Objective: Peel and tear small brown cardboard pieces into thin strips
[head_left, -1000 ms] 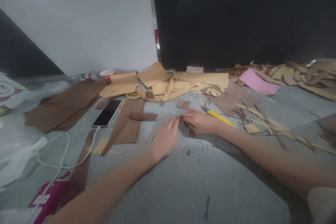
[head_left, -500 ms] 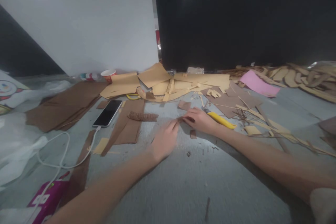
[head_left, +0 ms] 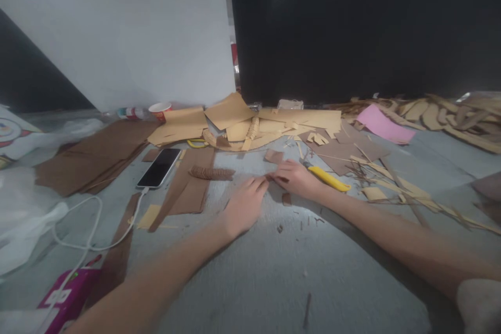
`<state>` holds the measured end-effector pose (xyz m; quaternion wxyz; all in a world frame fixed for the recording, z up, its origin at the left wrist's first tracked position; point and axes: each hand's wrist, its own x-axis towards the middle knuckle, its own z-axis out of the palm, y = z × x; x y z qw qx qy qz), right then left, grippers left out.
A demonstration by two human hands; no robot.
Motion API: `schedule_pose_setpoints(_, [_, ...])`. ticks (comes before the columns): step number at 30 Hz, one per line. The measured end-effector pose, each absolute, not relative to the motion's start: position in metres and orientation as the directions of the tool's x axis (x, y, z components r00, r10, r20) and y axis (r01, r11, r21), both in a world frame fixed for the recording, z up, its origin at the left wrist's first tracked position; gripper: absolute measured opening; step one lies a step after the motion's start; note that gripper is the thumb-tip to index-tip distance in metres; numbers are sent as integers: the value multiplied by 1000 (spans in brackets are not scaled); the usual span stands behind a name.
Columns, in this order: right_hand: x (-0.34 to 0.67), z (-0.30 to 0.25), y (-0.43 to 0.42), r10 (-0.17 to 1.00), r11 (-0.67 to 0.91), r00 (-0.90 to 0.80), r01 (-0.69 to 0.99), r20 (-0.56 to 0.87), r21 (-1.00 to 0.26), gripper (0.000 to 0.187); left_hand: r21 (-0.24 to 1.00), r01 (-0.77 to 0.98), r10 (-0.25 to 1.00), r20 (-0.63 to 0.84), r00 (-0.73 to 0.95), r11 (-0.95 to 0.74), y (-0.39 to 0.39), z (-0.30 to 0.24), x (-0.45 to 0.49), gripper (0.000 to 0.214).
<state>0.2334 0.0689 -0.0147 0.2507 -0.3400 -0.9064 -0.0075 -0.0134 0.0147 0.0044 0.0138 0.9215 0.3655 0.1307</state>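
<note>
My left hand and my right hand meet at the middle of the grey table, fingertips almost touching. Both are closed in a pinch on a small brown piece, mostly covered by the fingers. A brown square scrap lies just beyond them, and a smaller brown scrap lies just in front of my right hand. Beside my right wrist is a yellow-handled utility knife, its front end close to the hand. Left of my hands rests a brown, tightly ridged strip on brown sheets.
A phone on a white cable leads to a magenta power bank. Tan sheets, a paper cup and a pink sheet lie toward the back. Thin offcuts are scattered at right.
Both hands keep their pinch on the small brown piece, with only slight finger movement. The whole view has shifted very slightly.
</note>
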Motion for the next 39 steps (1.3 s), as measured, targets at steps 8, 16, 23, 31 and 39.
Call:
schedule_pose_setpoints(8, [241, 5, 66, 366, 896, -865, 427, 345, 121, 19, 79, 674, 671, 231, 705, -735, 15, 5, -12, 55])
schedule_pose_setpoints(16, [238, 2, 66, 432, 887, -831, 462, 350, 2, 29, 102, 672, 673, 249, 696, -733, 15, 5, -12, 54])
schedule_pose_setpoints(23, [244, 3, 67, 431, 902, -826, 406, 363, -146, 28, 185, 675, 698, 256, 669, -715, 16, 5, -13, 60])
schedule_pose_setpoints(31, [242, -2, 65, 445, 896, -814, 407, 374, -179, 27, 185, 663, 687, 251, 682, -726, 18, 1, -14, 60])
schedule_pose_setpoints(39, [243, 0, 66, 438, 899, -820, 407, 369, -164, 29, 113, 647, 651, 251, 716, -754, 19, 4, -15, 57])
